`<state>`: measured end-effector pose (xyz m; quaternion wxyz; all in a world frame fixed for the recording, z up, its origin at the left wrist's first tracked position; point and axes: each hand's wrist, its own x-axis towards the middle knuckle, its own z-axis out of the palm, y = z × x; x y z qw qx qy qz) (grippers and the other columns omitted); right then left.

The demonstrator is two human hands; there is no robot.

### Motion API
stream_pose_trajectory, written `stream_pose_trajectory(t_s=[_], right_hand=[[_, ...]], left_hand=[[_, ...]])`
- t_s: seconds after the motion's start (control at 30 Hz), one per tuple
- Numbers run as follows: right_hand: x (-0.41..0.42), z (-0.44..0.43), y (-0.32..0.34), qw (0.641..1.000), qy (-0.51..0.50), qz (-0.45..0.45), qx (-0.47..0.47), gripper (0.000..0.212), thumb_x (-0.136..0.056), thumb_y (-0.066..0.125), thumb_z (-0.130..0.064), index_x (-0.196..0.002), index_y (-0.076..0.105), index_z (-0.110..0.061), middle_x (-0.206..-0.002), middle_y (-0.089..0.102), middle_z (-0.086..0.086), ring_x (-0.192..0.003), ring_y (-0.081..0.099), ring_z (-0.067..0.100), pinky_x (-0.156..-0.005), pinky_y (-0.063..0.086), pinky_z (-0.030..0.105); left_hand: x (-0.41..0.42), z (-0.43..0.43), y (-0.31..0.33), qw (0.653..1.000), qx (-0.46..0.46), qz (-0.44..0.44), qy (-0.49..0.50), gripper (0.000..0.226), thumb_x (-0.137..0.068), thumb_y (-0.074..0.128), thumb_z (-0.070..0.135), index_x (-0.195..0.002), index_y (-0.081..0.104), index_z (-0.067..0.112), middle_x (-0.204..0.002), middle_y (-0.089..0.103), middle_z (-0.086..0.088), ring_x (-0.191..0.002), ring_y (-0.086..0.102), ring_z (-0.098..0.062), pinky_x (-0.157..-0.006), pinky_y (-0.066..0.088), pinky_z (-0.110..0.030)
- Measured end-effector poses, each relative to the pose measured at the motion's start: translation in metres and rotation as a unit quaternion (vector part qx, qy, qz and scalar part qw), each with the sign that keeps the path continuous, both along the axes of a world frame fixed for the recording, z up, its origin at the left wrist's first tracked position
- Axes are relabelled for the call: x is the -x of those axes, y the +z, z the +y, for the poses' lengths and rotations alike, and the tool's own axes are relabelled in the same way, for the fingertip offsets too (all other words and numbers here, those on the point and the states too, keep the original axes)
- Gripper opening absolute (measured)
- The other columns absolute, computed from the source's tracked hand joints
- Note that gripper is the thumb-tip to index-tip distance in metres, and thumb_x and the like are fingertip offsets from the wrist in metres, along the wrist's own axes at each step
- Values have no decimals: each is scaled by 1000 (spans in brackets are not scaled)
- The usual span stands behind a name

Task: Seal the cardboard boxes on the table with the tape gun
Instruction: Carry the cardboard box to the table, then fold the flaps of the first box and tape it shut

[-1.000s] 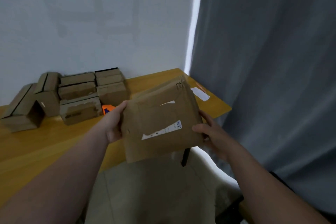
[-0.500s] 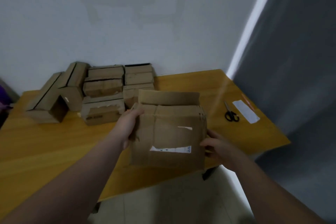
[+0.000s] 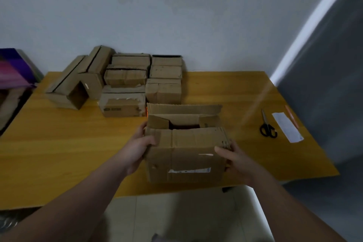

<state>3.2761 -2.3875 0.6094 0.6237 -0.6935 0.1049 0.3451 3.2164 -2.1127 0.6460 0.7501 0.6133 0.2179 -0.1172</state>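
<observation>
A brown cardboard box (image 3: 186,155) with torn white labels on its near face stands on the wooden table (image 3: 59,143) near the front edge. Its top flaps are up, and the inside shows dark. My left hand (image 3: 140,146) grips its upper left corner, and my right hand (image 3: 233,155) holds its right side. Behind it, a small orange sliver (image 3: 146,111) peeks out at the box's far left corner; I cannot tell what it is. No tape gun is clearly visible.
Several more cardboard boxes (image 3: 125,82) are stacked against the white wall at the back left. Black-handled scissors (image 3: 267,126), a white paper strip (image 3: 287,126) and an orange pen (image 3: 292,117) lie at the table's right. A grey curtain hangs on the right.
The box came from mid-air beside the table down onto the tabletop, now upright with its flaps up. My view swung left to face the table.
</observation>
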Motion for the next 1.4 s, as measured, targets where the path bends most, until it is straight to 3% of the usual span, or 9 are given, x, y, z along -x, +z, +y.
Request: stream_pose_trajectory(t_s=[0.23,0.53,0.7,0.83,1.0,1.1,1.2,1.3,1.4], right_hand=[[6,9,-6,998,-30,36,-51,79,-69,72,-49,-138,36,-33,-125,57,2,-111,58,26,-97,48,51],[17,38,-5,1000,7,-20,-23,78,-90,64,-16,-148,18,-42,-108,51,-16,-89,54,6,-66,46,29],[26,70,1,999,28,-30,-30,83,-90,65,-20,-147,14,-50,-116,50,-14,-96,55,8,-74,49,32],[37,105,2,998,27,-48,-39,89,-85,69,-23,-146,12,-53,-139,41,-1,-118,50,22,-76,50,32],[43,133,-3,991,38,-126,-26,81,-84,68,-29,-134,14,-65,-133,40,-17,-130,42,19,-85,54,31],[45,145,-4,987,56,-150,-18,76,-85,67,-29,-132,18,-64,-135,42,-18,-130,43,17,-89,55,34],[47,159,-4,984,83,-160,-4,84,-77,72,-38,-138,18,-61,-145,37,-9,-132,42,18,-89,55,37],[45,172,-6,979,114,-168,7,82,-77,69,-44,-142,20,-57,-143,38,-9,-131,42,17,-88,55,34],[32,182,-6,990,28,-135,27,40,-94,53,-43,-133,42,-47,-134,48,-9,-118,51,17,-85,53,34]], left_hand=[[10,-2,-12,998,-36,-10,42,62,-91,56,8,-142,28,31,-120,53,-1,-104,56,-23,-76,49,-35],[24,35,-23,993,-80,-69,42,110,-84,64,-6,-148,-7,48,-156,14,15,-126,38,-18,-71,51,-24],[25,76,-19,976,-187,-116,1,81,-79,72,-1,-130,34,49,-125,35,22,-120,40,-13,-79,52,-35],[25,123,-26,918,-362,-138,-77,42,-74,81,18,-106,56,31,-152,22,5,-140,23,-23,-109,31,-39],[17,149,-23,781,-566,-192,-182,47,-78,68,55,-118,56,33,-160,8,0,-146,4,-30,-115,13,-54],[11,150,-15,672,-653,-164,-310,84,-70,22,89,-144,25,50,-160,-11,6,-146,-13,-27,-114,-8,-61],[11,149,-13,598,-683,-134,-398,104,-44,-8,99,-140,-17,57,-154,-30,2,-143,-24,-28,-110,-18,-60],[12,150,-14,580,-685,-119,-424,107,-40,5,98,-131,-33,56,-150,-39,-4,-141,-29,-32,-109,-21,-57],[9,156,-15,589,-680,-116,-422,110,-40,17,98,-132,-30,59,-151,-37,-4,-140,-31,-34,-108,-21,-56]])
